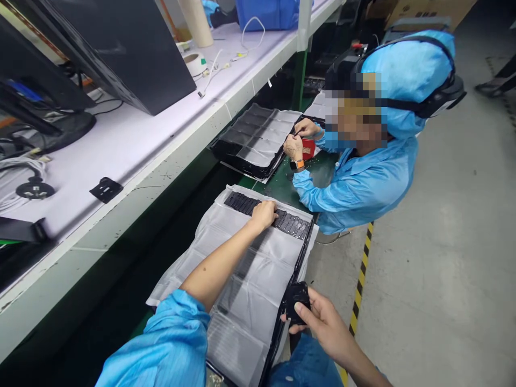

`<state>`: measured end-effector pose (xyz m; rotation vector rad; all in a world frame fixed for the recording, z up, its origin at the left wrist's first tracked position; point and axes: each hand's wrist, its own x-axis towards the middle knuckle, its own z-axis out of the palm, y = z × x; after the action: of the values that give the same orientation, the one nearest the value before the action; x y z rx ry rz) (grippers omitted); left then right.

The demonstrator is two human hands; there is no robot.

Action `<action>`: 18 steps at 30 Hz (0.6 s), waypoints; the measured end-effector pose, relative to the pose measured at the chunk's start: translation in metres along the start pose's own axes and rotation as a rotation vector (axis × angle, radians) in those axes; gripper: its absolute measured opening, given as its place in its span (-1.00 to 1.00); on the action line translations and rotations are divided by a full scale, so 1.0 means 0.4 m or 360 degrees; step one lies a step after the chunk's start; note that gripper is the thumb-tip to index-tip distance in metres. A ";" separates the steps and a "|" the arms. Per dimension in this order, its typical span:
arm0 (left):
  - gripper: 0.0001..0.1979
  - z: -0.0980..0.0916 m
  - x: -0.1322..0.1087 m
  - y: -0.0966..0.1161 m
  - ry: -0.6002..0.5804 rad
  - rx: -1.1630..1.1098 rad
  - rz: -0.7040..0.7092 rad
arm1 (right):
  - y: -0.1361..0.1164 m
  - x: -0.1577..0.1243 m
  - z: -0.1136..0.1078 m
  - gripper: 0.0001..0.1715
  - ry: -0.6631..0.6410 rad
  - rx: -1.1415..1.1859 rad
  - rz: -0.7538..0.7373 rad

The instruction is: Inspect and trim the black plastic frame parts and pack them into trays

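Observation:
My left hand (264, 215) reaches to the far end of a tray, fingers bent down and closed on one of the thin black parts in a row (292, 223). Its fingertips are partly hidden among the parts. The row lies along the tray's far edge, its parts overlapping. Translucent white sheeting (242, 290) covers the other compartments of the black tray (278, 322). Near the tray's right side, my right hand (322, 320) grips a flat, squarish black plastic part (297, 302), its thumb on top. Whether that is one piece or a small stack, I cannot tell.
A co-worker in blue (358, 177) sits ahead on the right, both hands at a second covered tray (258, 134). On the left runs a white shelf (133, 145) with a monitor, cables and tape. Striped floor tape (362, 274) lies at right.

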<state>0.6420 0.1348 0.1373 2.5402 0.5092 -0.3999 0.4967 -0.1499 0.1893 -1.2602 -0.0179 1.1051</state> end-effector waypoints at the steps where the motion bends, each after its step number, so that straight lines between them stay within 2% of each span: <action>1: -0.64 -0.006 -0.003 0.004 0.0012 -0.0023 0.0006 | -0.001 0.003 0.000 -0.29 0.0019 0.0018 0.0003; 4: -0.76 -0.034 -0.044 0.021 0.0107 -0.0143 0.0033 | -0.008 0.022 0.000 -0.31 0.0100 0.0072 -0.0003; 7: -0.83 -0.051 -0.150 0.037 0.0146 -0.0335 0.0129 | -0.017 0.059 0.001 -0.34 0.0255 0.0162 -0.0077; 10: -0.71 -0.026 -0.286 0.040 -0.0119 -0.0659 0.0315 | -0.020 0.111 0.010 -0.35 0.0447 0.0265 -0.0201; 11: -0.69 -0.012 -0.323 0.037 -0.0262 -0.0901 0.0365 | -0.020 0.128 0.014 -0.35 0.0494 0.0284 -0.0232; 12: -0.66 0.002 -0.351 0.033 -0.0314 -0.1099 0.0354 | -0.020 0.143 0.018 -0.34 0.0526 0.0294 -0.0254; 14: -0.61 0.021 -0.377 0.024 -0.0329 -0.1385 0.0295 | -0.020 0.166 0.024 -0.35 0.0551 0.0297 -0.0279; 18: -0.61 0.016 -0.354 0.019 -0.0251 -0.1432 0.0267 | -0.030 0.189 0.013 -0.36 0.0490 0.0321 -0.0323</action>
<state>0.5188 0.0864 0.1882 1.6497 0.3083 -0.2277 0.5408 -0.0945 0.1596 -1.2050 0.1899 0.7124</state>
